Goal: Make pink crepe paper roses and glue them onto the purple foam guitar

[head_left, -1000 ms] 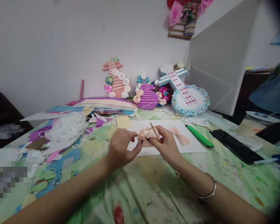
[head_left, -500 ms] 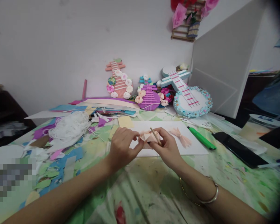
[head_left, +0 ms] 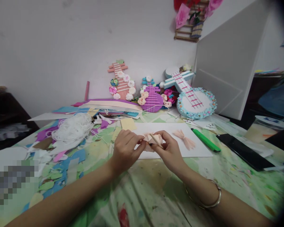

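My left hand (head_left: 127,148) pinches the left edge of a pale peach paper flower (head_left: 158,138) between thumb and fingers. On its other side, my right hand (head_left: 170,150) is closed on the flower and on a thin wooden stick (head_left: 155,139), which slants across the front of the petals. Some of the paper is hidden behind my fingers. Both hands are just above a white board (head_left: 198,149). A bunch of peach crepe paper (head_left: 184,138), tied at its middle, lies on the board to the right of my right hand.
A green cutter (head_left: 205,140) and a black phone (head_left: 245,152) lie at the right. White string (head_left: 72,127) and paper scraps (head_left: 49,176) cover the left side. Decorated model instruments (head_left: 196,102) lean at the wall. A round-lidded tub (head_left: 266,127) stands far right.
The stick has tipped lower and now lies flatter across the flower. My left fingers have drawn in slightly towards the right hand. The whole view has shifted a little.
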Tool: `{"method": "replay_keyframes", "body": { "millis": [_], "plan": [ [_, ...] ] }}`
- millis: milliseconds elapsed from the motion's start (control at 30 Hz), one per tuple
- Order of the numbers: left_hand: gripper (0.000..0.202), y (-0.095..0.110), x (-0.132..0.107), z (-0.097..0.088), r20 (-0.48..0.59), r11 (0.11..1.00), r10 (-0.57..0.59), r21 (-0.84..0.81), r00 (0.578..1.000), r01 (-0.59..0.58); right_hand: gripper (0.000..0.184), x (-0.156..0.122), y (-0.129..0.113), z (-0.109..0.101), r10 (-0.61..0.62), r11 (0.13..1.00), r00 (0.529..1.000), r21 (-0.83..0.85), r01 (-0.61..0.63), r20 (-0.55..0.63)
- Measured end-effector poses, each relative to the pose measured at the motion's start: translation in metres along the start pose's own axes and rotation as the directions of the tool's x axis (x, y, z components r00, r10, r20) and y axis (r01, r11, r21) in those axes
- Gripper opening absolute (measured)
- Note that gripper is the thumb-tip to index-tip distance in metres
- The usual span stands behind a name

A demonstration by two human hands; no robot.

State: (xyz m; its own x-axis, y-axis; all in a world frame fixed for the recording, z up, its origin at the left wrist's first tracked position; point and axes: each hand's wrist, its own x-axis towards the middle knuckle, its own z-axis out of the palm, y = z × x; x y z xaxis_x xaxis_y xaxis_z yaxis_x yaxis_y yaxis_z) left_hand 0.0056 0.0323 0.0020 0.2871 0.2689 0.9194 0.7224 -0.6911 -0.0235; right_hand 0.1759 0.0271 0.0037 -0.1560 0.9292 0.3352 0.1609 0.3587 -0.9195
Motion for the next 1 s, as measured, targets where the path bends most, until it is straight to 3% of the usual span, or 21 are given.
{"method": "replay_keyframes", "body": {
  "millis": [233,367,433,500,567,633,733,800,867,1000],
  "plan": [
    [0.01,-0.003,0.003,-0.001,0.006,0.996,0.065,0.062,0.998,-0.065,0.018,0.0,0.002,0.001,0.006,1.0,1.0,-0.008,-0.006,0.001],
    [0.007,-0.001,0.003,-0.002,0.01,0.993,0.114,-0.005,0.993,-0.114,0.018,0.001,0.0,-0.001,-0.001,1.0,1.0,0.016,0.001,-0.009],
    [0.007,0.001,0.004,-0.005,0.011,0.993,0.049,-0.104,0.999,-0.048,0.017,0.001,-0.001,-0.002,0.01,1.0,1.0,0.027,-0.009,-0.015],
    [0.005,0.003,0.008,-0.007,0.018,0.976,-0.1,-0.195,0.995,0.101,0.017,0.001,-0.002,-0.003,0.016,0.999,1.0,0.039,-0.016,-0.016],
    [0.004,0.004,0.012,-0.008,0.054,0.927,-0.273,-0.253,0.96,0.278,0.019,0.001,-0.003,-0.003,0.013,0.999,1.0,0.05,-0.013,-0.006],
    [0.009,0.003,0.016,-0.007,0.145,0.837,-0.414,-0.326,0.899,0.439,0.02,0.001,-0.004,-0.003,0.003,0.999,1.0,0.052,-0.003,0.008],
    [0.02,0.001,0.019,-0.003,0.347,0.616,-0.505,-0.496,0.79,0.612,0.018,0.0,-0.004,-0.002,-0.02,0.999,0.999,0.04,0.019,0.027],
    [0.022,0.0,0.02,-0.001,0.427,0.471,-0.523,-0.576,0.737,0.668,0.017,0.0,-0.003,-0.001,-0.033,0.999,0.999,0.031,0.031,0.035],
    [0.021,0.0,0.02,0.0,0.45,0.399,-0.54,-0.608,0.711,0.687,0.017,0.0,-0.003,-0.001,-0.033,0.999,0.999,0.019,0.033,0.038],
    [0.018,-0.001,0.018,0.001,0.445,0.402,-0.539,-0.61,0.715,0.683,0.017,0.0,-0.002,-0.001,-0.028,1.0,0.999,-0.01,0.028,0.036]
  ]
}}
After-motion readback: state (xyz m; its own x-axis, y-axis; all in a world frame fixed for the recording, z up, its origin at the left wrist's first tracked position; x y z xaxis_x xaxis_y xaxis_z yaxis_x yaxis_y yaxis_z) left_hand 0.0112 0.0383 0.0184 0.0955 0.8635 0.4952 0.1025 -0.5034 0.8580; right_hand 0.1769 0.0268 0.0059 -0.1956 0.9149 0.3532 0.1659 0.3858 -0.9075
